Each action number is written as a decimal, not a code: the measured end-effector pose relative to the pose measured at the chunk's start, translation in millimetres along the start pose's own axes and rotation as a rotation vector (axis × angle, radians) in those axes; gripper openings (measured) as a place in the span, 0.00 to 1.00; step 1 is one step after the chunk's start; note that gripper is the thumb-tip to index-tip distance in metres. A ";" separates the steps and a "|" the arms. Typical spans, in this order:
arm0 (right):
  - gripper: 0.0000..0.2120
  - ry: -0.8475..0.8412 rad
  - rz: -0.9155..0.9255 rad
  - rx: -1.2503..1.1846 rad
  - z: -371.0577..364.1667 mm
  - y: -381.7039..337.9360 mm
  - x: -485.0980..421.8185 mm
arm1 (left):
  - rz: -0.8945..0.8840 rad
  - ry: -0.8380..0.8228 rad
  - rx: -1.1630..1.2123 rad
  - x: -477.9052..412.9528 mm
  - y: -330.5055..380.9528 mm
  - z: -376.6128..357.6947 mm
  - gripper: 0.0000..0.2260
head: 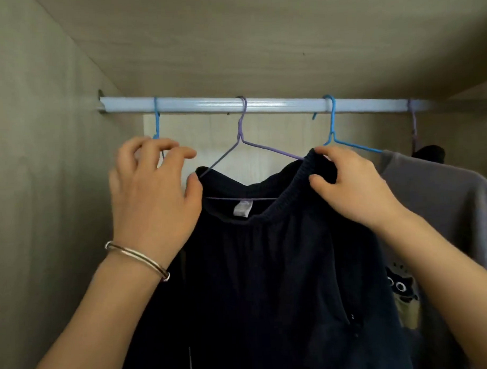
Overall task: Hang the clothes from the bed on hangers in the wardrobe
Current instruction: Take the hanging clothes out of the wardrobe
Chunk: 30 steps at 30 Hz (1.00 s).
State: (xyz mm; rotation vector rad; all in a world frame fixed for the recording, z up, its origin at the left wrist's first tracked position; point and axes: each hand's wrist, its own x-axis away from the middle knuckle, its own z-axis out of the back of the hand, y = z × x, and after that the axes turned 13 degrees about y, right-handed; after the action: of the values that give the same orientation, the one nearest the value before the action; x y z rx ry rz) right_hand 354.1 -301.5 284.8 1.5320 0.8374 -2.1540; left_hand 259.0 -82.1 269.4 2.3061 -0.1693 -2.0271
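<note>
A dark navy garment (267,280) with a ribbed waistband hangs on a purple wire hanger (242,134), whose hook is over the white wardrobe rail (275,106). My right hand (347,186) pinches the waistband at the hanger's right shoulder. My left hand (151,187) is at the garment's left edge, thumb touching the fabric, fingers spread and loosely bent, holding nothing that I can see. A white label shows inside the waistband.
A blue hanger (156,124) hangs at the rail's left end behind my left hand. Another blue hanger (332,126) carries a grey shirt (444,205) with a cartoon print on the right. A further hanger with a dark item (429,153) hangs far right. The wardrobe wall (44,191) is close on the left.
</note>
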 end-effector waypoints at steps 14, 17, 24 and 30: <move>0.04 -0.560 -0.217 -0.510 -42.6 -71.3 -51.4 | 0.621 -0.634 0.025 -104.4 -38.4 -49.4 0.05; 0.03 -0.521 -0.241 -0.604 -60.1 -90.8 -45.5 | 0.656 -0.698 0.054 -96.7 -37.4 -54.2 0.06; 0.05 -0.542 -0.359 -0.874 -82.0 -132.8 -39.4 | 0.674 -0.602 0.120 -100.5 -37.5 -48.1 0.13; 0.08 -0.502 -0.514 -1.149 -91.7 -157.7 -41.6 | 0.664 -0.537 0.232 -114.3 -29.7 -35.4 0.16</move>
State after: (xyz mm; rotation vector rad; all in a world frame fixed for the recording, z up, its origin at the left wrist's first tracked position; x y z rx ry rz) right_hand 339.4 -124.1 342.5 0.2044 1.9033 -1.5957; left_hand 280.9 -39.1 382.8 1.4190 -1.0765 -2.2304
